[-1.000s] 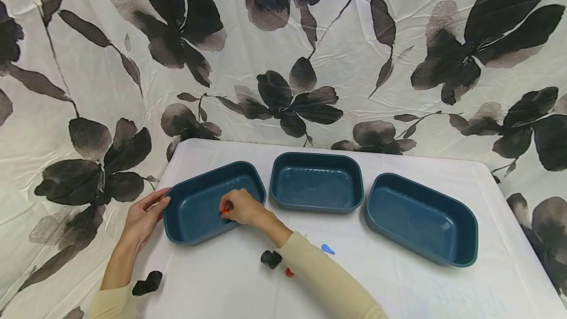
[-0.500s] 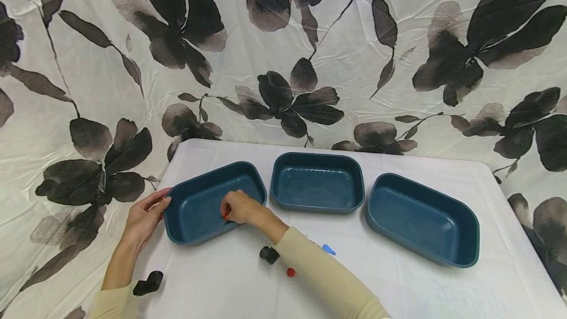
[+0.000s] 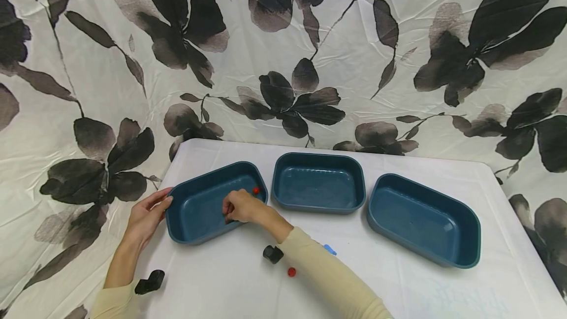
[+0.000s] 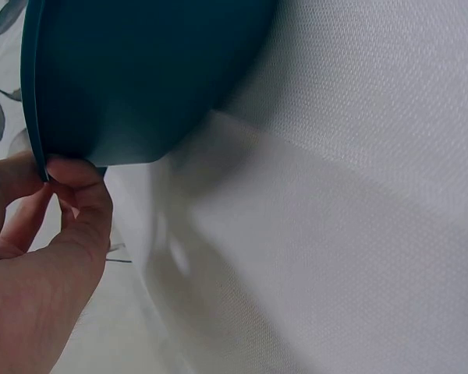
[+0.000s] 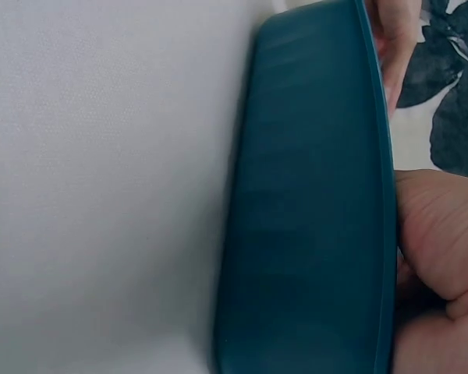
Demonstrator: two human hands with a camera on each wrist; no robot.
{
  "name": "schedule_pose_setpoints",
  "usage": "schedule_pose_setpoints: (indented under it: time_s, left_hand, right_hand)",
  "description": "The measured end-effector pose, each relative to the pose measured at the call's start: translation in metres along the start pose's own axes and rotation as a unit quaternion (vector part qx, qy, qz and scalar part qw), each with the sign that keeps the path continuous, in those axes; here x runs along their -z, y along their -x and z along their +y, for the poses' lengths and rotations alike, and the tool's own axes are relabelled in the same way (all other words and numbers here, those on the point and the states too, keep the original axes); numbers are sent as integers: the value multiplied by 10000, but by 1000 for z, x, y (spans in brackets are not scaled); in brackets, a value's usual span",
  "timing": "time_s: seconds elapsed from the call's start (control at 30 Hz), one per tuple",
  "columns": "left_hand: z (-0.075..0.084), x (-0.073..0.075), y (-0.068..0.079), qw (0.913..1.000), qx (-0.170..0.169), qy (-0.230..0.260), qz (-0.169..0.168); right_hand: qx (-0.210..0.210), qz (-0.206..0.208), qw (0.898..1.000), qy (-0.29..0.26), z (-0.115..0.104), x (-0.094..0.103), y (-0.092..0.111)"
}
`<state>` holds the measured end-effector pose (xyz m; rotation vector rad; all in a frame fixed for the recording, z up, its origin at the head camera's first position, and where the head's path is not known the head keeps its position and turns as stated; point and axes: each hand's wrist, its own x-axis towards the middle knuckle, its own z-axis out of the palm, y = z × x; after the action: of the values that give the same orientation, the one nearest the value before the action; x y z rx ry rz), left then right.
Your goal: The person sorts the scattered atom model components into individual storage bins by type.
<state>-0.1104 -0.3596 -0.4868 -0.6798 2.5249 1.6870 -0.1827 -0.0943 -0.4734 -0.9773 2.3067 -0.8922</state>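
My left hand (image 3: 143,218) pinches the rim of the left dark teal bin (image 3: 190,201) at its left end, thumb on one side of the wall and fingers on the other, as the left wrist view shows. Over the near side of that bin, my right hand (image 3: 243,207) has its fingers curled inward. A small red ball (image 3: 256,190) lies inside, at the bin's right end, apart from the hand. In the right wrist view the bin wall (image 5: 312,195) hides the right fingertips, so I cannot tell whether they hold anything.
Two more teal bins stand on the white table, one in the middle (image 3: 319,208) and one at the right (image 3: 421,240). Another red ball (image 3: 291,272) and a blue piece (image 3: 330,249) lie near the right sleeve. Black wrist-worn pieces show beside both forearms.
The red piece seen at my right fingertips no longer shows there, and a red ball now lies at the bin's right end. Both hands stay nearly in place.
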Motion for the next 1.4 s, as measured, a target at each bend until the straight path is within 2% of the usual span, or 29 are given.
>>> schedule_pose_setpoints:
  time_s: [0.27,0.6,0.8,1.13,1.4]
  left_hand:
    - [0,-2,-1,10000,-44,-23,-27]
    - [1,-2,-3,10000,-98,12,-13]
    - [-1,-1,-3,9999,-148,48,-13]
    - [-2,-1,-3,10000,-66,18,-5]
    - [-2,-1,-2,10000,25,51,23]
  right_hand:
    - [426,98,9979,-468,9,7,11]
    - [759,760,9916,-715,16,14,30]
    - [930,1110,9840,-1040,21,15,42]
    - [928,1608,9684,-1663,27,16,59]
    - [727,1889,9590,-1984,28,18,76]
